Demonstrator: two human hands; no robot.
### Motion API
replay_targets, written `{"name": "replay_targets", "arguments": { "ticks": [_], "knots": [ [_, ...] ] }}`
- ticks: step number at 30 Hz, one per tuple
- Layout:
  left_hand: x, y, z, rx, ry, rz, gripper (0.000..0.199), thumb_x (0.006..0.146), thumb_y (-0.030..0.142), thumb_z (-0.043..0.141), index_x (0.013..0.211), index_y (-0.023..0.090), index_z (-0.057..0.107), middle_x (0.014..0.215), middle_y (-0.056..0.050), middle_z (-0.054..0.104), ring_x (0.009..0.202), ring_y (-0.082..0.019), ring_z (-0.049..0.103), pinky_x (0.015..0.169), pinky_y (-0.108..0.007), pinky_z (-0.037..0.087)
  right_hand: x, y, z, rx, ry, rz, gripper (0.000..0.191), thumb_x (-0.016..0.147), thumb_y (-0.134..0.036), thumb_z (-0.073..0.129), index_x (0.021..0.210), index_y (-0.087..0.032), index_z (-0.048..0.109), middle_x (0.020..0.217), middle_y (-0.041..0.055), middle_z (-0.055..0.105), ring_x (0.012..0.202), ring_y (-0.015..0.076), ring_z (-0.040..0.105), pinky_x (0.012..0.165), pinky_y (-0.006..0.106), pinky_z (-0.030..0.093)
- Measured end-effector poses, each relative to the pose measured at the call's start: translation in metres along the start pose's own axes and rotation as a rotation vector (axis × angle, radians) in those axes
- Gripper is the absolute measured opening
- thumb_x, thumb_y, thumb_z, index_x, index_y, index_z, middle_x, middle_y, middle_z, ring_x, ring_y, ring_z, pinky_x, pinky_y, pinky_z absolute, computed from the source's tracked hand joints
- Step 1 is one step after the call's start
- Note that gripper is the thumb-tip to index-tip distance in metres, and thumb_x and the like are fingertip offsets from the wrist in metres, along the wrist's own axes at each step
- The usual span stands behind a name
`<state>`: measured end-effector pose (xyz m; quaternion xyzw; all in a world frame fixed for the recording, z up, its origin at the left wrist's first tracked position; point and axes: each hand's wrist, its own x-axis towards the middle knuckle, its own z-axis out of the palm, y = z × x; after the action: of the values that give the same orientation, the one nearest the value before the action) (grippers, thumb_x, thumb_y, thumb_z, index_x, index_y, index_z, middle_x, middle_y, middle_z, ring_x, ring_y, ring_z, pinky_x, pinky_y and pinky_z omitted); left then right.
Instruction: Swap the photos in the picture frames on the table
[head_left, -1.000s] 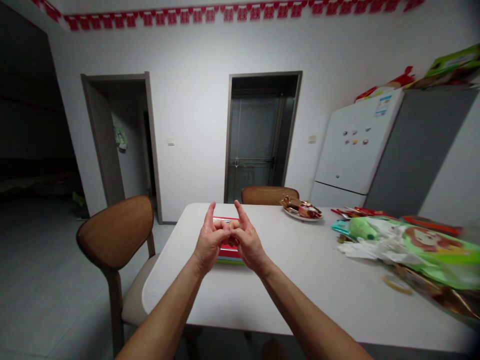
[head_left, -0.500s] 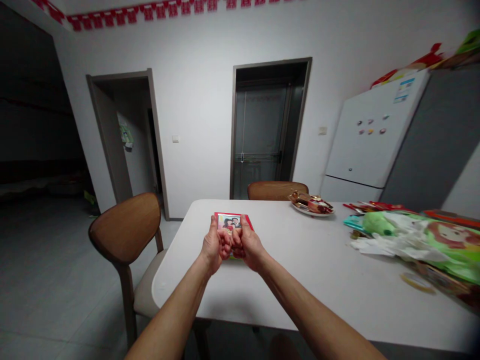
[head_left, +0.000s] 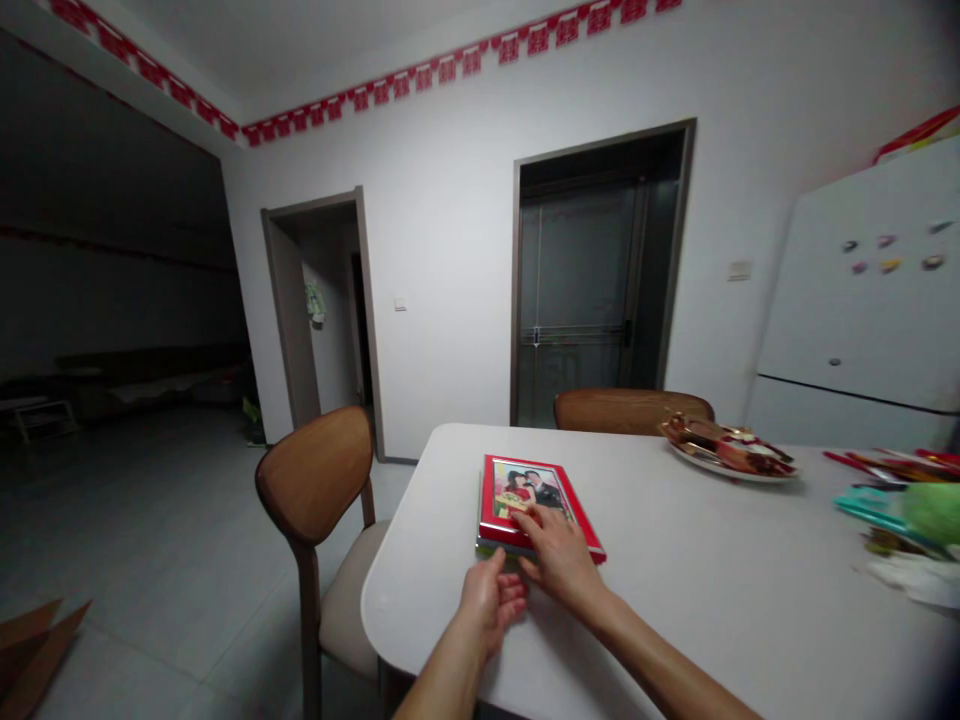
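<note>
A red-bordered photo frame (head_left: pixel 496 500) with a picture of two people lies on the white table, on top of a flat item with a greenish edge (head_left: pixel 489 549). My right hand (head_left: pixel 566 562) reaches over its near side, fingers on the picture and thumb down by the front edge. That thumb's contact is partly hidden. Just in front of the stack, my left hand (head_left: pixel 487 603) is held with its thumb raised and its fingers loosely bent and apart. Nothing shows in it.
A plate (head_left: pixel 712 462) with wrapped items stands at the table's far side. Teal (head_left: pixel 874 512) and green things with white tissue crowd the right end. One wooden chair (head_left: pixel 319 480) is at the left, another (head_left: pixel 630 408) behind the table (head_left: pixel 675 600). Brown cardboard (head_left: pixel 37 650) lies lower left.
My hands have come apart from their side-by-side pose over the frame. The right one now lies on its near edge, the left one lower in front. The view has shifted left.
</note>
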<state>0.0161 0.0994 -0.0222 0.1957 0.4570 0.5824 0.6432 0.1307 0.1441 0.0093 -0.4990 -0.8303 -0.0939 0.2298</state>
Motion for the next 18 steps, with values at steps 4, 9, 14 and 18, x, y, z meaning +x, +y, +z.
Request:
{"name": "replay_targets", "arguments": {
  "ticks": [4, 9, 14, 18],
  "knots": [
    [-0.002, 0.000, 0.008, -0.097, -0.041, 0.073, 0.027, 0.071, 0.035, 0.058, 0.082, 0.010, 0.054, 0.068, -0.008, 0.060, 0.057, -0.016, 0.058, 0.056, -0.026, 0.042, -0.002, -0.008, -0.008, 0.031, -0.082, 0.005, 0.037, 0.063, -0.014, 0.048, 0.099, -0.018, 0.058, 0.102, 0.0098, 0.054, 0.093, 0.0228, 0.046, 0.076, 0.032, 0.033],
    [-0.032, 0.010, 0.016, -0.223, -0.078, 0.345, 0.027, 0.066, 0.029, 0.059, 0.088, 0.012, 0.058, 0.089, -0.008, 0.063, 0.082, -0.020, 0.059, 0.070, -0.027, 0.045, -0.027, -0.031, -0.032, 0.272, -0.163, -0.050, 0.041, 0.061, -0.020, 0.052, 0.101, -0.021, 0.058, 0.103, 0.0098, 0.056, 0.096, 0.0254, 0.048, 0.082, 0.037, 0.036],
    [-0.086, 0.023, 0.019, -0.029, -0.076, 0.598, 0.033, 0.069, 0.025, 0.054, 0.098, 0.010, 0.057, 0.092, -0.009, 0.065, 0.089, -0.024, 0.058, 0.078, -0.032, 0.045, -0.043, -0.030, -0.069, 0.849, -0.013, 0.306, 0.061, 0.064, -0.049, 0.048, 0.117, -0.019, 0.046, 0.125, 0.0111, 0.043, 0.115, 0.0263, 0.037, 0.095, 0.040, 0.031],
    [-0.116, 0.009, 0.014, 0.541, -0.103, 0.804, 0.043, 0.067, 0.023, 0.056, 0.110, 0.017, 0.054, 0.109, -0.008, 0.059, 0.100, -0.027, 0.052, 0.089, -0.035, 0.039, -0.062, -0.026, -0.094, 1.337, 0.026, 0.597, 0.068, 0.067, -0.059, 0.040, 0.127, -0.027, 0.032, 0.127, 0.0085, 0.042, 0.111, 0.0255, 0.044, 0.081, 0.038, 0.045]
  ]
}}
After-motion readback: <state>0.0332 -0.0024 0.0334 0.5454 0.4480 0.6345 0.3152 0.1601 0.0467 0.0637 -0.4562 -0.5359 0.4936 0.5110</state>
